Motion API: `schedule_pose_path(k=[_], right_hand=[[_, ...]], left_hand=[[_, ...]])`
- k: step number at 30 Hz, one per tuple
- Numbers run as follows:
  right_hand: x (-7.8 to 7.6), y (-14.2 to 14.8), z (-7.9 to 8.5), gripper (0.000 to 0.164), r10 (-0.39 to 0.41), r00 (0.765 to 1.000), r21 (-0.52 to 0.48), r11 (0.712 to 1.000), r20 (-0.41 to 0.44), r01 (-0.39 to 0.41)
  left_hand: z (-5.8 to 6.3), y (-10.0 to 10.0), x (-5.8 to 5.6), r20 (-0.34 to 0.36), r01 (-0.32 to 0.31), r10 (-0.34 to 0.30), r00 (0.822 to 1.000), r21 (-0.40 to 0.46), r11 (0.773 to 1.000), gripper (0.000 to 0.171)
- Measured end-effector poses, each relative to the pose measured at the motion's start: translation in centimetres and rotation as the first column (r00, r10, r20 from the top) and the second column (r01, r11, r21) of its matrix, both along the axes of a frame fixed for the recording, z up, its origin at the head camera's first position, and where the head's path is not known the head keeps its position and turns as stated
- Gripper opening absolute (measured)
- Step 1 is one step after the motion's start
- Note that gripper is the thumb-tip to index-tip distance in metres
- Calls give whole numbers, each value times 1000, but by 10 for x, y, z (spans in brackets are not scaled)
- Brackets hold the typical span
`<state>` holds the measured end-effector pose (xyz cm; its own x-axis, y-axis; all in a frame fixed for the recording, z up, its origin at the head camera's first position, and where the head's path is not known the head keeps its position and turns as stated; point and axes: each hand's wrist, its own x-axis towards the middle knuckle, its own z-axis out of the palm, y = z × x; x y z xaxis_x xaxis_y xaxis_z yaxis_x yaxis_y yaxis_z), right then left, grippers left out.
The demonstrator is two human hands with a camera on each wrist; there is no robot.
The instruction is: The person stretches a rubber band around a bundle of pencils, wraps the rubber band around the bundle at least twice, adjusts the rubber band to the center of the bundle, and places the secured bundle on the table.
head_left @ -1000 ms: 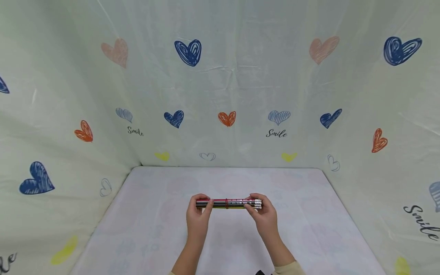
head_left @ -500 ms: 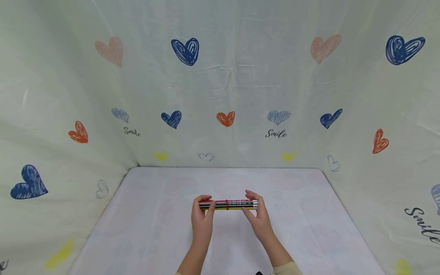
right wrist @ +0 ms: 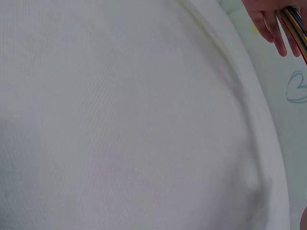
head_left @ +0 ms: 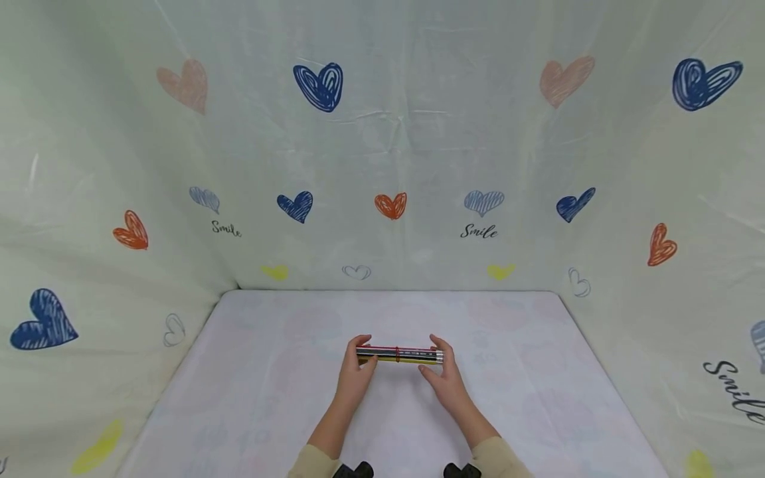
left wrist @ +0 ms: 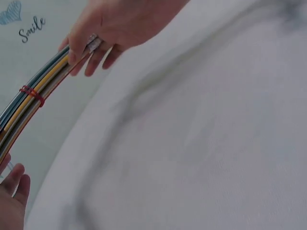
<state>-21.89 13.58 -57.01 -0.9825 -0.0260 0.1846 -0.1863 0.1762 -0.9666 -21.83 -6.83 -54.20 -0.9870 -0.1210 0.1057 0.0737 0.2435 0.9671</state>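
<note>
A bundle of pencils (head_left: 412, 355) with silver-coloured ends on the right, bound at the middle by a red rubber band (head_left: 397, 354), lies level between the two hands above the table. My left hand (head_left: 355, 378) holds its left end, thumb on the near side. At the right end my right hand (head_left: 449, 382) is spread loosely, its thumb tip a little off the bundle in the head view and the silver ends close to the palm. In the left wrist view the right hand (left wrist: 110, 26) has straight fingers beside the pencils (left wrist: 36, 91); the left hand (left wrist: 12, 201) shows only partly.
A white table (head_left: 269, 332) lies beneath the hands. Pale curtains (head_left: 382, 146) with hearts and "Smile" printed on them enclose its back and sides. Black devices (head_left: 354, 470) sit at both wrists by the beige sleeves (head_left: 317, 461).
The left hand has moved right and the right hand slightly left, so they are closer together. The right thumb has come away from the bundle, which has turned slightly about its length.
</note>
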Motion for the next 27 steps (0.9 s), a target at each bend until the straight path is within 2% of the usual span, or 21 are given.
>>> schedule_pose_path(k=[5, 9, 12, 16, 19, 24, 27], right_hand=[[-13, 3, -15, 52, -57, 998, 66, 996, -16, 58], [-18, 8, -29, 41, -119, 993, 125, 986, 25, 115], [-19, 13, -40, 36, -118, 993, 134, 984, 18, 114], [-20, 18, -50, 34, -114, 993, 165, 980, -12, 114], [-19, 21, -53, 32, -103, 995, 199, 974, -10, 103], [-16, 26, -52, 32, -76, 997, 243, 967, -12, 76], [-16, 28, -54, 33, -65, 997, 253, 965, -39, 73]], left_hand=[[-19, -9, -10, 36, 29, -27, 999, -54, 998, 35], [-34, -16, -16, 42, 10, -4, 999, -147, 989, 27], [-44, -21, -18, 48, -17, 27, 998, -187, 982, 26], [-52, -27, -17, 37, -29, 36, 999, -184, 983, 28], [-55, -30, -14, 35, -8, 16, 999, -210, 978, 27], [-60, -31, -9, 56, 71, -59, 997, -255, 964, 23], [-62, -32, -10, 36, 105, -99, 994, -281, 954, 23]])
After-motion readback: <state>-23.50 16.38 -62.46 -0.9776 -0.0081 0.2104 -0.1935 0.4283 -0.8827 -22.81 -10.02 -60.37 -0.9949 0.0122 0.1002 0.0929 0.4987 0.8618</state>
